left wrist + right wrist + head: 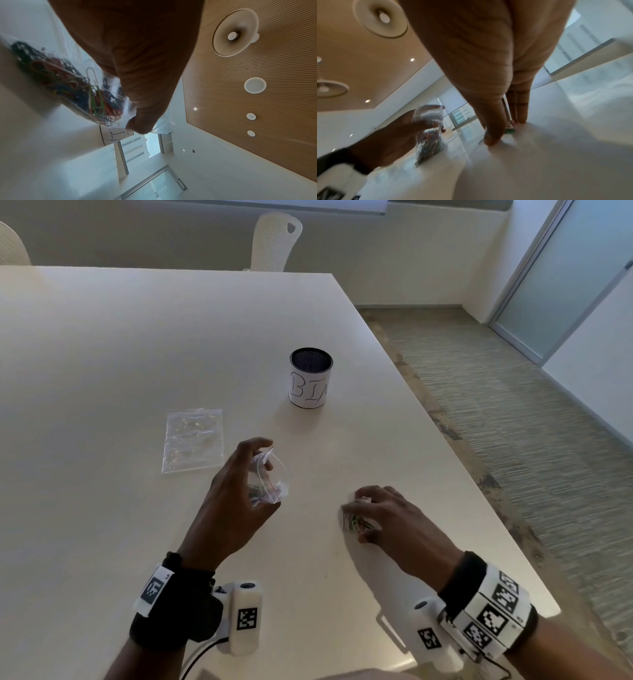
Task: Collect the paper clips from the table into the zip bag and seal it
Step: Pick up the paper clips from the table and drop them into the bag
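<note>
Our right grip (505, 127) presses its fingertips (489, 140) onto the surface (539, 169) around paper clips (510, 130); our left grip (399, 135) holds the zip bag (429, 140) upright nearby.

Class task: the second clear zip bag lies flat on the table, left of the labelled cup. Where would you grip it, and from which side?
Pinch a corner or edge of the flat zip bag, probably coming in low from its near edge. It lies flat against the table, so there is no body to wrap; fingers must slide under a thin edge. Which end carries the zip is unclear.

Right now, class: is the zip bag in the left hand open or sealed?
Open: the left hand holds the zip bag with its mouth gaping in a loop, paper clips inside.
</note>
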Motion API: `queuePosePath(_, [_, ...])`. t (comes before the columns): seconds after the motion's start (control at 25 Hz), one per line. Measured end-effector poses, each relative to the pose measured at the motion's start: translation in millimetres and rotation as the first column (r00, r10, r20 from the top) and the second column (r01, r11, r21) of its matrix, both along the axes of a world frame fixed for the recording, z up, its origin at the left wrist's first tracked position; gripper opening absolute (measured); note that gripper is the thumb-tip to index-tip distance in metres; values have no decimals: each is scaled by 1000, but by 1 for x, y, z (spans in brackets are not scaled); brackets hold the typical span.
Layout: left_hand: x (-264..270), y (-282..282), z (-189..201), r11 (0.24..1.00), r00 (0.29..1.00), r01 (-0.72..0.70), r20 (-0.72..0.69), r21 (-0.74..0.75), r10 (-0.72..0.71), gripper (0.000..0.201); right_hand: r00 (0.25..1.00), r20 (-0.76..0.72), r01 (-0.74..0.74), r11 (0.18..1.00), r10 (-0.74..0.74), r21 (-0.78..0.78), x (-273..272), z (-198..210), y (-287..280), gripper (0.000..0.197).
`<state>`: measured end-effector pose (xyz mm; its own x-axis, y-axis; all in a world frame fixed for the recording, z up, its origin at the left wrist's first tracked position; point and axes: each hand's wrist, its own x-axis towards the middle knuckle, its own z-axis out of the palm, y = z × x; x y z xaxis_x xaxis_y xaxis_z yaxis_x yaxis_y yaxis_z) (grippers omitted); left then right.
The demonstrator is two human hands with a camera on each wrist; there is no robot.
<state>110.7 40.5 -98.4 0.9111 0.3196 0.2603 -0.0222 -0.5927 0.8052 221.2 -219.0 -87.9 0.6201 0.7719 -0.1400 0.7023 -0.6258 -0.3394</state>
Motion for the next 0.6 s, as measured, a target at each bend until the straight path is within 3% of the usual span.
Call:
queuePosePath(0.24, [-1,0,-1,1000,1000,7,3,-1,-7,71,993,93,-74,997,74,-3,-2,0,21,16])
queuePosePath(0.44, [-1,0,-1,1000,1000,-1,-12,-21,1,72,995,10,-103,994,103,-26,13,12,35,21])
queuePosePath(0.6, [-1,-1,0,998,1000,-1,-4,-55,1,70,994,-106,-26,998,31,48,35,10,33,15])
